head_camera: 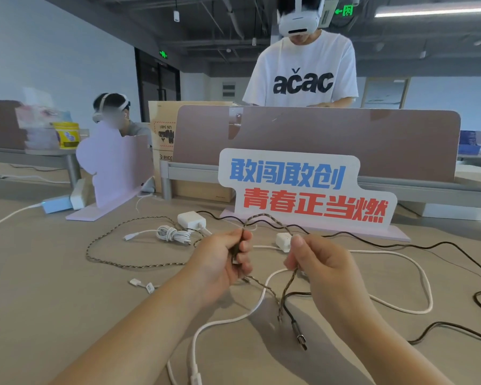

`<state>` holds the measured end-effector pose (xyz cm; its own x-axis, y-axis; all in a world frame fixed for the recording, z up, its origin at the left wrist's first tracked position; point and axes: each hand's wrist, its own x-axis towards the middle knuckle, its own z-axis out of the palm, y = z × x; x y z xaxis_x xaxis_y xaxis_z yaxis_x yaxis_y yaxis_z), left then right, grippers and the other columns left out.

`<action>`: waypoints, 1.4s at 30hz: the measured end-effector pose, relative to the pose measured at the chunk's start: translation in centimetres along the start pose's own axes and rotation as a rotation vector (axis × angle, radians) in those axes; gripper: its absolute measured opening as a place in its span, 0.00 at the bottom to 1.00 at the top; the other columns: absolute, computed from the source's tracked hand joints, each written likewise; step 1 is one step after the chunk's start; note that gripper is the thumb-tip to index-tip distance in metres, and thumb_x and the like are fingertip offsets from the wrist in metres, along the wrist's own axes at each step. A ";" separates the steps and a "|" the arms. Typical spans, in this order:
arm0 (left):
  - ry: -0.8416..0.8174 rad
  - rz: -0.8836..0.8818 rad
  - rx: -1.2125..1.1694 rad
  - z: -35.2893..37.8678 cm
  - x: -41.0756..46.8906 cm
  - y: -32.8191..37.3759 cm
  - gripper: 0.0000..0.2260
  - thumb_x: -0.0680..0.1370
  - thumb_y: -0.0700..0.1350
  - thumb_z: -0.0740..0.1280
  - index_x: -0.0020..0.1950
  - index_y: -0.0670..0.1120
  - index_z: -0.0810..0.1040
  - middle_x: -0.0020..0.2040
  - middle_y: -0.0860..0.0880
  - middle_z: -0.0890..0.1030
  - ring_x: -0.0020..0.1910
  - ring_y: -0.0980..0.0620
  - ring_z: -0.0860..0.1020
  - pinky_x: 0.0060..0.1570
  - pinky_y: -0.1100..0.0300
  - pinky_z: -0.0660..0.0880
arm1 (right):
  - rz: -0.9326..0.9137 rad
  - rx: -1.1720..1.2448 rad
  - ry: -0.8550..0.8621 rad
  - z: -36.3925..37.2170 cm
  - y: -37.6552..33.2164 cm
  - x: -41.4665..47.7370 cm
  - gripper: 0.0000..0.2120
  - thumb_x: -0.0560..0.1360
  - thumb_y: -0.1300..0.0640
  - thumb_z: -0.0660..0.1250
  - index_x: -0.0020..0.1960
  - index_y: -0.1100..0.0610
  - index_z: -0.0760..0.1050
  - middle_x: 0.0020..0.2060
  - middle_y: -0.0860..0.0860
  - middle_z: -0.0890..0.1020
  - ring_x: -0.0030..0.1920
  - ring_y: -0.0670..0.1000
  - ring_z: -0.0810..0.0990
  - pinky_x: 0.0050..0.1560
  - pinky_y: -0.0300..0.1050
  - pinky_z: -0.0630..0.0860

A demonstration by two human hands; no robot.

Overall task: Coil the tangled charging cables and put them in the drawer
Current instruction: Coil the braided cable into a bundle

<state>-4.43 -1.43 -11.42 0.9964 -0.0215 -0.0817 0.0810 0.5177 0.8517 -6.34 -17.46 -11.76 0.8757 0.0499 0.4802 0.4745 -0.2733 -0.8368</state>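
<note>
Left grip [222, 263] is clamped around the braided cable [150, 265] at frame centre. Right grip [321, 262] pinches the same cable, with a short arch standing between them. The remainder trails in a wide loop over the tabletop [39, 315] at left.

Probably light and limp. The woven sheath looks slightly rough, so it is unlikely to slip, but it will hold no shape unaided. Best gathered loop by loop from one end.

A smooth white cable [386, 251] and a thin black cable [378, 240] cross it and could snag. No drawer in view.

Sign [306, 187] behind cables [139, 263] — divider [345, 140] behind sign.
</note>
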 end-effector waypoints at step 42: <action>0.235 0.076 0.308 -1.6 1.4 -0.2 0.14 0.83 0.50 0.57 0.39 0.46 0.66 0.31 0.50 0.66 0.20 0.58 0.60 0.19 0.67 0.58 | -0.268 -0.554 0.035 -1.2 1.3 0.6 0.03 0.73 0.55 0.69 0.44 0.54 0.77 0.35 0.45 0.77 0.36 0.45 0.74 0.35 0.40 0.72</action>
<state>-3.05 -0.20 -12.52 0.9702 0.2217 -0.0977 0.0457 0.2285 0.9725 -5.28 -18.90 -12.23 0.7244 0.1572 0.6713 0.5528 -0.7143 -0.4293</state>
